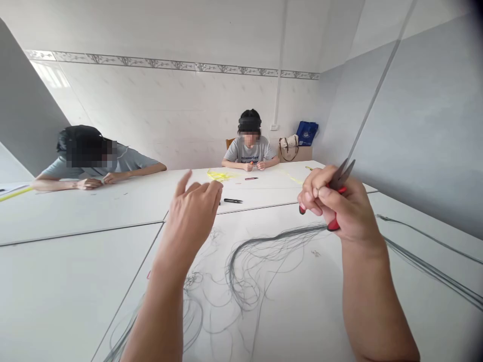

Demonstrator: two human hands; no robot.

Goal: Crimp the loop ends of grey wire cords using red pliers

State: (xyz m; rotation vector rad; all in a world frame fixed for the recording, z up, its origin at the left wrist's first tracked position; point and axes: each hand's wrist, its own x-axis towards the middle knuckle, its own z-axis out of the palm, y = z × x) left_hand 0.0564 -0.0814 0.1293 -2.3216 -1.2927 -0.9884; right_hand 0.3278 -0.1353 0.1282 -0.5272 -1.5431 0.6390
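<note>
My right hand [337, 203] is raised above the white table [75, 261] with its fingers wrapped round red-handled snips [338, 187], their metal blades pointing up and right. My left hand [194, 208] is lifted at the centre, index finger up and the other fingers curled with fingertips pinched together; whether a thread is between them is too fine to see. Below both hands a loose tangle of thin grey threads [256, 261] lies spread on the table, with a bundle of strands [433, 266] running off to the right.
Two other people sit at the table: one at the far side [250, 151] working with small items, one at the left [94, 161] leaning over it. Black snips [233, 201], yellow material [221, 175] and a small red tool [251, 178] lie beyond my hands. Bags [298, 141] stand in the corner.
</note>
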